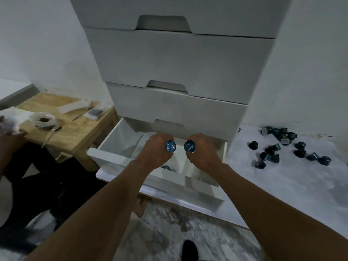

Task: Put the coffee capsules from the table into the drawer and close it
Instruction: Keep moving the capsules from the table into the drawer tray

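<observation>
Your left hand [156,147] and right hand [203,149] hover over the open bottom drawer [105,153], fingers curled tight round the left capsule [170,146] and right capsule [189,146]. Both foil lids face up toward you, axes running back into the palms. This looks like the drop: loosen both grips next, then reach for the loose capsules [282,135] on the tabletop [282,185] at right.

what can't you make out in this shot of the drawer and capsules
Head view only.
1. Drawer contents: left hand and right hand cover most; one loose capsule peeks out.
2. Left-hand capsule, right-hand capsule: each grip hides all but the lid.
3. Table pile: overlapping, too small to count.
4. White object, left edge: blurred, cut off.
</observation>
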Demonstrator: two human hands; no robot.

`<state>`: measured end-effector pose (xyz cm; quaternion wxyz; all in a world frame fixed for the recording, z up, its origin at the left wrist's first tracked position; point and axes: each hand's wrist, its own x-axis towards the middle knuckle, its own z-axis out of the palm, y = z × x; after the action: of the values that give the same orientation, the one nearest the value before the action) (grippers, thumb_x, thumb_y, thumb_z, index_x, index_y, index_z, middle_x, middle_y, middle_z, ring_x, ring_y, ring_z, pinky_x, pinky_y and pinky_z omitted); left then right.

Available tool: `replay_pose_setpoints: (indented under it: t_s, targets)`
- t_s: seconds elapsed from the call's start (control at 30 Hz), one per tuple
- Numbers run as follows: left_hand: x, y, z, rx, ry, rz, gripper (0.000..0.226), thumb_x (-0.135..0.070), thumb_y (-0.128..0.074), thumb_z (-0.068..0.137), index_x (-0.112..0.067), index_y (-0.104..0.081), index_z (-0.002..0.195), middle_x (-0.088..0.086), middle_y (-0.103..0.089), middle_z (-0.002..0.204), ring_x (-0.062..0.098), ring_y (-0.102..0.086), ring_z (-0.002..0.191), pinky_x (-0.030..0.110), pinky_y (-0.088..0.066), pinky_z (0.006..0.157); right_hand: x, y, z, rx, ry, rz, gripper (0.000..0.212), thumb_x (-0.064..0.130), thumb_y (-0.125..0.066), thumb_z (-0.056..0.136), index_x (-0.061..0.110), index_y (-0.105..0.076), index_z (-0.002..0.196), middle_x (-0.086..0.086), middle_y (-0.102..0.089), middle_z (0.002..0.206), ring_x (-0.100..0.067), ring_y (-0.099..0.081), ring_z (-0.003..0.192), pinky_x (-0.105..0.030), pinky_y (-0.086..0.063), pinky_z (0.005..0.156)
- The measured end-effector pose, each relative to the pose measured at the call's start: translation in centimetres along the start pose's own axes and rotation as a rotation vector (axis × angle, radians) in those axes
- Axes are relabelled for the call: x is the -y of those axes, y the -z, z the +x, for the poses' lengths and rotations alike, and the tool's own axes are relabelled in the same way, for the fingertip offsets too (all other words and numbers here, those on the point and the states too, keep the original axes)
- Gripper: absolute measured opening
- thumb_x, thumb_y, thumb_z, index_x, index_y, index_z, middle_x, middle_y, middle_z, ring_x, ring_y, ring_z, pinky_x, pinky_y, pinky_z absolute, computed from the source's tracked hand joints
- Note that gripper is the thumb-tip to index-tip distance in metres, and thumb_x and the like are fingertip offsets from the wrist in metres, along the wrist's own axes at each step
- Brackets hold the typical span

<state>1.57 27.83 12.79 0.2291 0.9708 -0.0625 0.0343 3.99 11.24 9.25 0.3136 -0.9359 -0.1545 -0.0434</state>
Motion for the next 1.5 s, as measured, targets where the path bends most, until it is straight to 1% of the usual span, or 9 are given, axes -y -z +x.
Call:
replay_pose_setpoints:
  t_s: [0.13, 0.2, 0.3, 0.57, 0.8, 0.93, 1.07, 1.33, 1.5]
  targets:
    - [2.8, -1.1, 3.3, 0.100, 0.027, 0.024, 0.036, -0.016, -0.075, 0.076, -0.013, -0.065, 0.111, 0.007, -0.066, 0.106, 0.018, -0.059, 0.093, 0.022, -0.043, 0.081, -1.6, -2.7, 2.6, 0.103, -0.070, 0.011, 0.043, 0.009, -0.069, 0.077, 0.016, -0.059, 0.118, -0.007, -0.059, 0.119, -0.026, -0.055, 0.109, -0.037, -0.047, 0.093]
    - [3.9, -1.8, 4.5, 0.141, 0.043, 0.027, 0.039, -0.017, -0.077, 0.073, -0.016, -0.065, 0.110, 0.005, -0.066, 0.105, 0.019, -0.060, 0.092, 0.025, -0.046, 0.082, -2.3, -3.7, 3.3, 0.145, -0.109, -0.023, 0.039, 0.010, -0.068, 0.076, 0.019, -0.061, 0.113, -0.006, -0.061, 0.115, -0.026, -0.056, 0.106, -0.041, -0.048, 0.092]
    - [5.5, -3.1, 6.0, 0.218, 0.035, 0.000, 0.042, -0.018, -0.080, 0.070, -0.017, -0.064, 0.109, 0.005, -0.066, 0.105, 0.019, -0.060, 0.093, 0.028, -0.048, 0.083, -3.0, -5.0, 3.7, 0.195, -0.139, -0.037, 0.034, 0.008, -0.068, 0.076, 0.015, -0.064, 0.108, -0.010, -0.061, 0.110, -0.027, -0.057, 0.102, -0.033, -0.046, 0.089]
    - [9.3, -5.9, 9.1, 0.457, -0.035, -0.056, 0.042, -0.014, -0.080, 0.070, -0.019, -0.064, 0.108, 0.004, -0.065, 0.108, 0.018, -0.059, 0.093, 0.026, -0.048, 0.081, -2.7, -7.2, 4.5, 0.380, -0.214, -0.193, 0.039, 0.018, -0.065, 0.082, 0.015, -0.058, 0.120, -0.012, -0.056, 0.118, -0.029, -0.053, 0.109, -0.034, -0.043, 0.090]
    - [11.5, -8.2, 10.0, 0.586, -0.217, -0.005, 0.049, -0.014, -0.075, 0.074, -0.018, -0.059, 0.120, 0.006, -0.061, 0.118, 0.022, -0.055, 0.106, 0.022, -0.039, 0.084, -2.0, -8.7, 4.9, 0.415, -0.321, -0.238, 0.034, 0.013, -0.063, 0.084, 0.012, -0.057, 0.117, -0.012, -0.056, 0.114, -0.031, -0.055, 0.104, -0.035, -0.045, 0.084]
    - [12.0, -8.5, 10.3, 0.622, -0.248, -0.028, 0.052, -0.020, -0.077, 0.073, -0.018, -0.058, 0.121, 0.007, -0.061, 0.117, 0.022, -0.055, 0.105, 0.027, -0.043, 0.087, -1.8, -8.7, 4.9, 0.438, -0.345, -0.247, 0.040, 0.014, -0.068, 0.080, 0.013, -0.057, 0.118, -0.011, -0.055, 0.114, -0.029, -0.054, 0.104, -0.033, -0.044, 0.085]
    - [11.8, -8.4, 10.2, 0.627, -0.254, -0.069, 0.039, -0.022, -0.064, 0.083, -0.016, -0.060, 0.121, 0.008, -0.062, 0.119, 0.022, -0.056, 0.107, 0.025, -0.042, 0.086, -1.7, -8.2, 5.2, 0.473, -0.346, -0.244, 0.029, 0.016, -0.062, 0.085, 0.011, -0.061, 0.114, -0.012, -0.055, 0.113, -0.030, -0.054, 0.104, -0.038, -0.046, 0.088]
    - [10.2, -9.2, 9.6, 0.656, -0.183, -0.072, 0.039, 0.000, -0.056, 0.084, -0.013, -0.060, 0.121, 0.012, -0.062, 0.120, 0.026, -0.060, 0.105, 0.031, -0.049, 0.093, -2.1, -7.1, 5.6, 0.600, -0.274, -0.344, 0.012, 0.005, -0.058, 0.083, 0.008, -0.066, 0.091, -0.006, -0.054, 0.084, -0.027, -0.059, 0.084, -0.032, -0.043, 0.064]
    - [8.6, -9.5, 9.5, 0.708, -0.185, -0.006, 0.031, -0.001, -0.057, 0.080, -0.010, -0.065, 0.108, 0.013, -0.066, 0.104, 0.027, -0.062, 0.090, 0.035, -0.054, 0.080, -1.7, -6.3, 5.6, 0.637, -0.226, -0.402, 0.020, 0.008, -0.062, 0.084, 0.012, -0.066, 0.103, -0.013, -0.063, 0.098, -0.025, -0.060, 0.083, -0.030, -0.043, 0.063]
